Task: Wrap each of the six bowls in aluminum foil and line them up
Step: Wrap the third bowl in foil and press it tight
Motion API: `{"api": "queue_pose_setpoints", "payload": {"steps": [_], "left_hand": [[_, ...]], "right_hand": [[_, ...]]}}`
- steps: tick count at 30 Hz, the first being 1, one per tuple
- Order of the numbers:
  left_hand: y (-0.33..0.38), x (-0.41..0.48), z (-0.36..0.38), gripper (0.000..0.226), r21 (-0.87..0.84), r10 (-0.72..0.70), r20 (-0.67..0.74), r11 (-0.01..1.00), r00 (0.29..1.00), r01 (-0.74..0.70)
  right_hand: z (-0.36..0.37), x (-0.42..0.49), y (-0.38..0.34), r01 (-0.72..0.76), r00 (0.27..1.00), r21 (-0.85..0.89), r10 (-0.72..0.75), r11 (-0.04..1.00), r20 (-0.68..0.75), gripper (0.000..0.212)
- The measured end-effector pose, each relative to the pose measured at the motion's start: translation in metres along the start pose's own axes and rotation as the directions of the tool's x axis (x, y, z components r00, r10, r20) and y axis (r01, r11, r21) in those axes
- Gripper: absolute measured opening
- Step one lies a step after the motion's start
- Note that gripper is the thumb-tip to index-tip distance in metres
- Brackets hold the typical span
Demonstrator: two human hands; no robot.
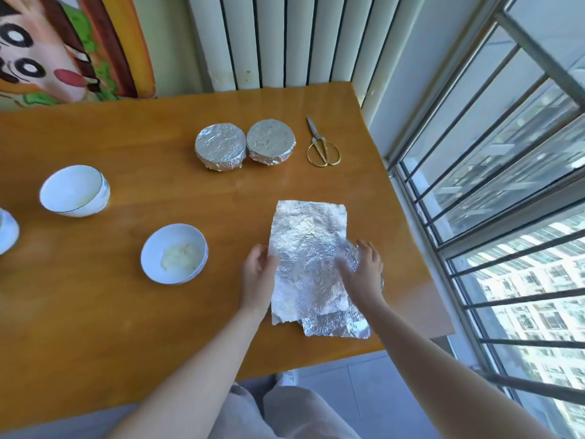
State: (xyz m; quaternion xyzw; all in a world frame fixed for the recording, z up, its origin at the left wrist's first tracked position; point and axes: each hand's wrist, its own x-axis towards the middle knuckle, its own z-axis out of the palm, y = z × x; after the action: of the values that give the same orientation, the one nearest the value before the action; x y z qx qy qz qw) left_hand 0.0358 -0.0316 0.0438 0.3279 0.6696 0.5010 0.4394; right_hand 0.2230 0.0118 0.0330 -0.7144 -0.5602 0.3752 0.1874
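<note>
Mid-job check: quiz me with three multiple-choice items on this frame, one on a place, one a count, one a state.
1. The scissors lie: A) right of the wrapped bowls B) on the floor C) on the windowsill
2. Bowls already wrapped: A) none B) two C) five
3. The white bowl nearest the left hand is: A) upside down B) foil-covered C) upright, uncovered
Key: 1 A, they lie beside the right-hand one; 2 B, two foil-covered bowls stand side by side; 3 C, its open inside shows pale food.
</note>
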Motion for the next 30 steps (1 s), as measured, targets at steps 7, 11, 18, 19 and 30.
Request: {"api": "queue_pose_setpoints", "payload": {"steps": [7,11,18,19,30], "left_hand": [[0.028,0.014,-0.08,0.025,-0.151,-0.048,-0.238,0.988,0.97,0.012],[0.02,0.022,-0.134,0.009,-0.118,-0.099,-0.339,0.991,0.936,0.062],[-0.005,0.035,-0.212,0.01,-0.031,-0.143,-0.426,0.989,0.893,0.144],[-0.008,0.038,-0.217,0.011,-0.025,-0.155,-0.418,0.987,0.895,0.159],[-0.036,0.073,-0.239,0.007,0.007,-0.289,-0.343,0.951,0.894,0.31]], "right_hand": [[0.032,0.006,-0.064,-0.275,0.929,0.557,0.067,0.783,0.364,0.023],[0.075,0.001,-0.092,-0.242,0.916,0.489,0.031,0.838,0.399,0.029],[0.151,-0.011,-0.134,-0.169,0.913,0.353,0.012,0.92,0.407,0.029],[0.158,-0.012,-0.135,-0.165,0.917,0.33,0.022,0.929,0.397,0.029],[0.182,-0.01,-0.138,-0.191,0.957,0.166,0.146,0.967,0.249,0.023]]}}
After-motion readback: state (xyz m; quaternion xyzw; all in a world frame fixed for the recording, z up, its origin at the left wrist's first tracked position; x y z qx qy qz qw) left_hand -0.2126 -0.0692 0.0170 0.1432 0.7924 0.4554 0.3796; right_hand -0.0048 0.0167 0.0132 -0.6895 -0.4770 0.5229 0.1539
